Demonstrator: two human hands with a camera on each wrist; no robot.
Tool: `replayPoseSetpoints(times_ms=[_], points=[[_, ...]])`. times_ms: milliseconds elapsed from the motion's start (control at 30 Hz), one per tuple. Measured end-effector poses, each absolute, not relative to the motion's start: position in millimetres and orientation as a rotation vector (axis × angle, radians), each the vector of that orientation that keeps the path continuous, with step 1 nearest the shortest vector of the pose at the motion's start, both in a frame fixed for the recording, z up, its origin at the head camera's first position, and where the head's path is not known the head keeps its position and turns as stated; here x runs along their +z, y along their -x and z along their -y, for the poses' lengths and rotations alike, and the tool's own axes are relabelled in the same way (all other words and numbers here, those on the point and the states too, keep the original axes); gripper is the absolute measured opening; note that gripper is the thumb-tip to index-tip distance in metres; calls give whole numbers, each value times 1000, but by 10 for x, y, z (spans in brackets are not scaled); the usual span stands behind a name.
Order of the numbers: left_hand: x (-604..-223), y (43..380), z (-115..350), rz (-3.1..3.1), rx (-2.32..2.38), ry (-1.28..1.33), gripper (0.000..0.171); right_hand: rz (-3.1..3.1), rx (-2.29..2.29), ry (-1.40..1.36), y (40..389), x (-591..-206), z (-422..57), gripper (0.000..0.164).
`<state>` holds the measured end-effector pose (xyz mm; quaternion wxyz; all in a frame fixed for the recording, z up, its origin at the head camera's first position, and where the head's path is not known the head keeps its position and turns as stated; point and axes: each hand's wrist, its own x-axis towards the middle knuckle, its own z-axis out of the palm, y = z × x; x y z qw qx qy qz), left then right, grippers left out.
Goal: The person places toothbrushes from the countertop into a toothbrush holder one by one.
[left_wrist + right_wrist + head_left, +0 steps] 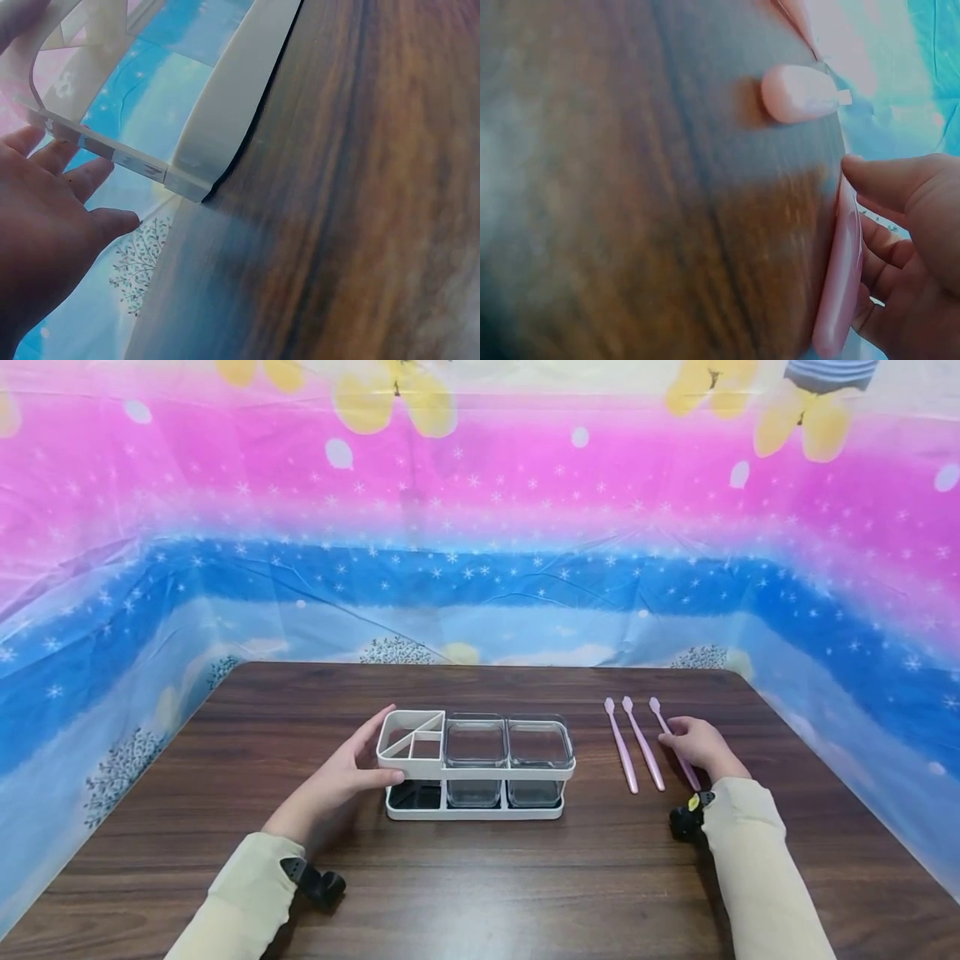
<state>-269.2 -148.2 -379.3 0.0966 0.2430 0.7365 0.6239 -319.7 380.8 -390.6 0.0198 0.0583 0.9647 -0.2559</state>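
Observation:
A white two-level toothbrush holder (408,768) stands mid-table, with a divided compartment at its left end and two clear square cups (476,743) in the other sections. My left hand (341,785) holds its left end, thumb at the front and fingers round the back; in the left wrist view the fingertips lie along the end frame (139,165). To the right, my right hand (701,745) pinches the rightmost pink toothbrush (662,714) by its handle. In the right wrist view, the thumb is over that handle (840,277) with the other fingers behind.
Two more pink toothbrushes, a left one (622,747) and a middle one (645,747), lie side by side on the brown wooden table (480,877), between the holder and my right hand. A colourful patterned cloth (480,577) hangs behind the table and along its sides.

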Motion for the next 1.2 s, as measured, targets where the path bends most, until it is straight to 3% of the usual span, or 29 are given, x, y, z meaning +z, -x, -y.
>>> replayPoseSetpoints(times_ms=[767, 1200], points=[[-3803, 2687, 1478, -2258, 1828, -756, 85, -3038, -871, -154, 3247, -3846, -3817, 44], [-3816, 2705, 1468, -2247, 1829, -728, 85, -3047, -1251, -138, 3222, -3338, -3645, 49]])
